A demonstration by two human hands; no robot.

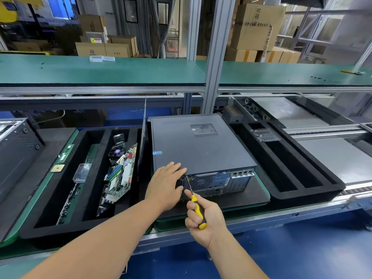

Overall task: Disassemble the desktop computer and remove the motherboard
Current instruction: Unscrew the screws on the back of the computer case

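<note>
The left hand (166, 183) lies flat with straight fingers on the near left corner of the desktop computer (201, 150), palm down on the lid, thumb dropping over the rear edge. Just right of it and nearer the person, the right hand (203, 219) grips a screwdriver (196, 204) by its yellow and black handle, fingers curled round it, forefinger stretched along the top of the handle. The metal shaft runs up and away from this hand to the upper left corner of the computer's rear panel, just beside the left hand's thumb; whether the tip sits in a screw is too small to tell.

The computer lies flat with its lid on, rear panel towards the person, on a dark mat directly beyond both hands. Left of the left hand, a black foam tray (60, 224) holds a motherboard (118, 176) leaning in one slot, and a small clear plastic box (81, 172) in the slot farther left. Right of the right hand lies another black foam tray (314, 190).
</note>
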